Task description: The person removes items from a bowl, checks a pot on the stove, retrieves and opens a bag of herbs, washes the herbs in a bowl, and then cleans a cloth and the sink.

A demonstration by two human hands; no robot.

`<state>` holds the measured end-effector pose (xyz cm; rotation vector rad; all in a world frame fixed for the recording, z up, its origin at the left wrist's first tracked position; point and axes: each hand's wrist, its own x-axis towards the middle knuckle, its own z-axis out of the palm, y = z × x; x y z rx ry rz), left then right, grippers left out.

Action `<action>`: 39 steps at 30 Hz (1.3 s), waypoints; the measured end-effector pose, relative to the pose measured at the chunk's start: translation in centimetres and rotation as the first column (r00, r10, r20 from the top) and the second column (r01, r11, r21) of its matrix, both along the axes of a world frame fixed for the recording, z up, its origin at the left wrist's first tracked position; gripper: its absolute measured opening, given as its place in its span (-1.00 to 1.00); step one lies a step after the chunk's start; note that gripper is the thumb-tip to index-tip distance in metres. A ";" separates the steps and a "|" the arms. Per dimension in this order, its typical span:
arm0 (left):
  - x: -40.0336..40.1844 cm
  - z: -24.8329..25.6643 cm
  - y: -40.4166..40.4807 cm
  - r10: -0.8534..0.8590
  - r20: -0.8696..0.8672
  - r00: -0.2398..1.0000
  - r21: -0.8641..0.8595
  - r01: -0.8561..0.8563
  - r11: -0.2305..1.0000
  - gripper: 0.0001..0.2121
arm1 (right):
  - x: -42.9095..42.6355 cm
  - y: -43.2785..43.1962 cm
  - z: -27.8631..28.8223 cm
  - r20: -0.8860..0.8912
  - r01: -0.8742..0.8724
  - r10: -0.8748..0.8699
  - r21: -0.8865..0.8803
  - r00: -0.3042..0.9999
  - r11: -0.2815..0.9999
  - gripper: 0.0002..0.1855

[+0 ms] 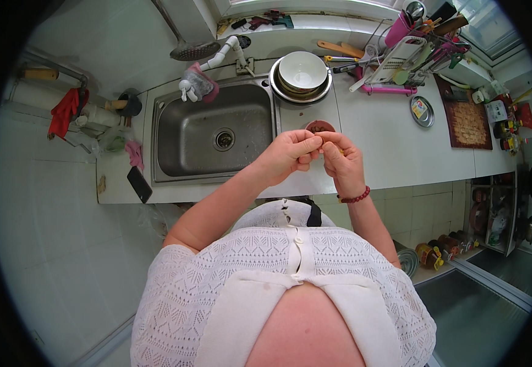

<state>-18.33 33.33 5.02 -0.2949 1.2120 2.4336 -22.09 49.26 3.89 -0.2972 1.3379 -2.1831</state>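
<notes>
My left hand (294, 153) and my right hand (344, 161) meet fingertip to fingertip over the counter, just right of the sink. Pinched between them is a small brown piece (322, 139), mostly covered by the fingers, so its kind cannot be told. A red bead bracelet (355, 197) circles my right wrist. Directly behind the fingertips stands a small reddish bowl (319, 124) with several small brown pieces in it; its near part is hidden by my hands.
Left of my hands lies the steel sink (215, 160). Behind them are stacked bowls (303, 71). A pink utensil rack (392, 90), a round metal lid or dish (421, 111) and a brown board (470, 119) are to the right. A black phone (139, 184) rests at the left counter edge.
</notes>
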 end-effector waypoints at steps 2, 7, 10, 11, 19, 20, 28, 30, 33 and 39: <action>0.1 0.0 0.0 -0.004 -0.006 1.000 -0.010 0.004 1.000 -0.83 | -0.3 0.2 -0.2 -0.025 -0.015 0.015 0.023 1.000 1.000 -0.85; 0.4 0.5 -0.5 -0.092 -0.084 0.992 -0.019 0.091 0.996 -0.82 | -0.1 -0.1 0.5 -0.064 -0.038 0.041 0.038 0.997 0.999 -0.85; 0.4 0.3 -0.5 -0.116 -0.116 0.986 -0.013 0.115 0.993 -0.82 | 0.1 -0.1 0.2 -0.061 -0.088 0.087 -0.013 0.994 0.996 -0.84; 0.5 0.3 -0.5 -0.121 -0.117 0.986 -0.003 0.122 0.993 -0.83 | 0.2 -0.2 0.3 -0.060 -0.100 0.099 -0.018 0.993 0.995 -0.84; 0.5 -0.8 -1.0 -0.211 -0.170 0.962 0.079 0.227 0.971 -0.82 | 0.0 0.3 0.5 0.076 -0.135 0.137 -0.025 0.988 0.990 -0.84; 0.5 -1.0 -0.9 -0.213 -0.174 0.961 0.105 0.234 0.967 -0.81 | 0.0 0.2 0.4 0.097 -0.105 0.107 -0.028 0.989 0.994 -0.84; 1.0 -1.7 -0.1 0.107 0.040 0.993 0.334 -0.114 0.936 -0.77 | 1.2 -1.2 0.8 -0.704 0.358 -0.043 0.308 0.709 0.881 -0.85; 1.1 -1.7 0.0 0.113 0.035 0.993 0.365 -0.118 0.924 -0.76 | 1.6 -1.6 0.7 -0.740 0.404 -0.047 0.312 0.671 0.860 -0.85; 1.3 -2.0 -0.2 0.099 0.012 0.995 0.387 -0.096 0.917 -0.76 | 1.8 -1.5 1.0 -0.662 0.348 -0.013 0.377 0.749 0.858 -0.85; 1.7 -2.4 -0.6 0.062 -0.009 0.998 0.377 -0.054 0.925 -0.77 | 2.5 -1.4 1.7 -0.587 0.272 0.070 0.474 0.807 0.838 -0.85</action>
